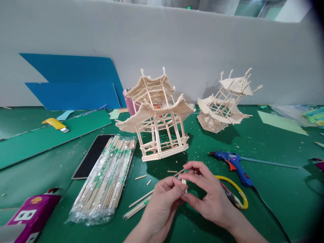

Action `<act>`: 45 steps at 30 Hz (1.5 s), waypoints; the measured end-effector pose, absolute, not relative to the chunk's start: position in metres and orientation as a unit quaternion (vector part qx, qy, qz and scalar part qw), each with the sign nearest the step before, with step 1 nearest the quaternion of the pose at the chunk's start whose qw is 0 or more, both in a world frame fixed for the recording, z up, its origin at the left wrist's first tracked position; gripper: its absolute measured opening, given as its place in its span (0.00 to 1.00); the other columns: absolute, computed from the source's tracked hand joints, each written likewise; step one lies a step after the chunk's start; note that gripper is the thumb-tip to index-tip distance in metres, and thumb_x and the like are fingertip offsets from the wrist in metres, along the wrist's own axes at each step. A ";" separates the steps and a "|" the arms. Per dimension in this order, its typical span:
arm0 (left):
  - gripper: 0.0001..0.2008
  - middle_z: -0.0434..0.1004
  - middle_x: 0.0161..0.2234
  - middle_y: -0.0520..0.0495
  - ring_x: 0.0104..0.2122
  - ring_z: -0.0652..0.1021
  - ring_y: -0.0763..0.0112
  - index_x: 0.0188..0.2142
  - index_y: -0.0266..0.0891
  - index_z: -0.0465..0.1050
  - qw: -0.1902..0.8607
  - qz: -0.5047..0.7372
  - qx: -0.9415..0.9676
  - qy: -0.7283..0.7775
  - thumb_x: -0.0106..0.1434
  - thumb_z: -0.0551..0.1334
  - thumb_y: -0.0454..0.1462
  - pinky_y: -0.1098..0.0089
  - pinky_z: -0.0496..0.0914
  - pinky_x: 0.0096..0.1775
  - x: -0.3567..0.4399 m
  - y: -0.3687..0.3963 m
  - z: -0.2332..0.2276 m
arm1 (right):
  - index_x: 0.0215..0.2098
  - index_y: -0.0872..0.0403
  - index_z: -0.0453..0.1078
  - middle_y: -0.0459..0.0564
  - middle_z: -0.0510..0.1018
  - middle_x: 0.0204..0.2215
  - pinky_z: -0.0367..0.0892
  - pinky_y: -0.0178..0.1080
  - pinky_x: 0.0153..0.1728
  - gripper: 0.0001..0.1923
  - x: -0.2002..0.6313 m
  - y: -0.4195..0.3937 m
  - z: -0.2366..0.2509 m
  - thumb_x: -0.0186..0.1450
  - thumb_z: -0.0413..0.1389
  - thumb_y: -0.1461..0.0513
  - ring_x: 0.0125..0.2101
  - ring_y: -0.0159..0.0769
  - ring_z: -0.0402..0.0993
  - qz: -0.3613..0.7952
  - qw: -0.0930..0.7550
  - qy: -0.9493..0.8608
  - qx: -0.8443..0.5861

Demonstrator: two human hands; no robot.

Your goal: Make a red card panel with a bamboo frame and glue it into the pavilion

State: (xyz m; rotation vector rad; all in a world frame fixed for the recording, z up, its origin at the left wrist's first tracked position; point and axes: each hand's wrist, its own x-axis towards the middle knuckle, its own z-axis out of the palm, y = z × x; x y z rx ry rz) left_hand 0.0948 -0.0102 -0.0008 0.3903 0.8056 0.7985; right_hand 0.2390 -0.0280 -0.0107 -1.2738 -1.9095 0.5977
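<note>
Short wooden piece [184, 182] sits upright between the person's two hands, in front of the larger pavilion model [156, 131]. Left hand [164, 194] pinches it between thumb and index finger, probably because something so slight leaves room for fingertips only; right hand [205, 185] has bent fingers and thumb about its other side, though I cannot tell whether they grip it. Glue gun [234, 160] lies just beyond the right hand, its nozzle aimed leftward, presumably kept within easy reach, with the yellow-handled tool [243, 195] partly hidden behind that hand. Loose sticks [140, 199] lie beside the left hand, near a crinkled, glossy clear packet [105, 182] of straight pale sticks. The larger model has slim round posts, an open railed base and two tiers of flaring, ribbed roofs; the smaller model [236, 113] leans behind it on the smooth green tabletop [202, 222].
</note>
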 end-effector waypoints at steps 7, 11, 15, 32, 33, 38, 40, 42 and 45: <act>0.08 0.69 0.17 0.52 0.20 0.66 0.80 0.20 0.32 0.73 0.812 0.368 0.201 0.406 0.46 0.69 0.35 0.78 0.58 0.25 0.094 -0.010 -0.003 | 0.46 0.51 0.68 0.53 0.65 0.44 0.68 0.40 0.39 0.16 0.241 -0.029 -0.016 0.58 0.57 0.61 0.42 0.40 0.67 0.176 0.394 -0.759 -0.488; 0.08 0.70 0.18 0.50 0.20 0.65 0.80 0.22 0.31 0.75 0.807 0.368 0.200 0.417 0.45 0.69 0.36 0.78 0.58 0.25 0.094 -0.011 -0.005 | 0.47 0.52 0.67 0.54 0.67 0.43 0.68 0.41 0.38 0.18 0.239 -0.028 -0.016 0.58 0.56 0.62 0.42 0.40 0.67 0.141 0.397 -0.769 -0.481; 0.08 0.72 0.21 0.49 0.22 0.66 0.79 0.23 0.32 0.76 0.808 0.374 0.177 0.420 0.44 0.70 0.36 0.78 0.60 0.26 0.095 -0.011 -0.006 | 0.49 0.53 0.65 0.55 0.67 0.43 0.67 0.42 0.40 0.19 0.237 -0.028 -0.018 0.59 0.56 0.64 0.43 0.40 0.66 0.120 0.387 -0.777 -0.483; 0.06 0.69 0.19 0.52 0.19 0.63 0.82 0.20 0.33 0.75 0.790 0.410 0.168 0.425 0.43 0.70 0.34 0.77 0.59 0.25 0.093 -0.008 -0.007 | 0.52 0.52 0.60 0.55 0.65 0.48 0.66 0.41 0.46 0.22 0.254 -0.039 -0.022 0.60 0.54 0.60 0.47 0.42 0.65 0.149 0.352 -0.743 -0.549; 0.06 0.68 0.18 0.53 0.18 0.62 0.82 0.20 0.33 0.75 0.789 0.413 0.169 0.421 0.44 0.70 0.34 0.77 0.58 0.24 0.093 -0.007 -0.009 | 0.50 0.51 0.62 0.54 0.66 0.47 0.67 0.40 0.43 0.18 0.262 -0.044 -0.025 0.60 0.53 0.60 0.45 0.41 0.67 0.149 0.345 -0.721 -0.582; 0.05 0.64 0.15 0.54 0.17 0.60 0.83 0.21 0.32 0.75 0.798 0.428 0.157 0.395 0.47 0.68 0.33 0.77 0.56 0.23 0.089 -0.002 -0.013 | 0.44 0.50 0.62 0.51 0.72 0.39 0.71 0.39 0.37 0.11 0.314 -0.076 -0.048 0.61 0.50 0.61 0.37 0.38 0.73 0.151 0.289 -0.641 -0.695; 0.04 0.64 0.15 0.54 0.17 0.60 0.83 0.21 0.32 0.75 0.799 0.430 0.154 0.390 0.48 0.67 0.32 0.77 0.56 0.23 0.089 -0.001 -0.013 | 0.46 0.50 0.60 0.53 0.71 0.43 0.70 0.42 0.40 0.15 0.330 -0.090 -0.058 0.59 0.50 0.64 0.42 0.41 0.71 0.155 0.229 -0.663 -0.696; 0.04 0.63 0.15 0.54 0.17 0.60 0.82 0.21 0.32 0.75 0.800 0.430 0.157 0.389 0.49 0.67 0.32 0.77 0.55 0.23 0.089 0.000 -0.014 | 0.49 0.51 0.58 0.55 0.68 0.47 0.67 0.46 0.44 0.22 0.337 -0.099 -0.066 0.55 0.49 0.67 0.46 0.44 0.68 0.146 0.192 -0.680 -0.692; 0.04 0.64 0.16 0.54 0.17 0.61 0.82 0.21 0.33 0.75 0.799 0.428 0.165 0.390 0.48 0.67 0.32 0.77 0.56 0.23 0.088 0.001 -0.015 | 0.51 0.53 0.55 0.57 0.67 0.49 0.66 0.48 0.45 0.29 0.337 -0.101 -0.071 0.50 0.49 0.69 0.47 0.47 0.68 0.132 0.155 -0.690 -0.695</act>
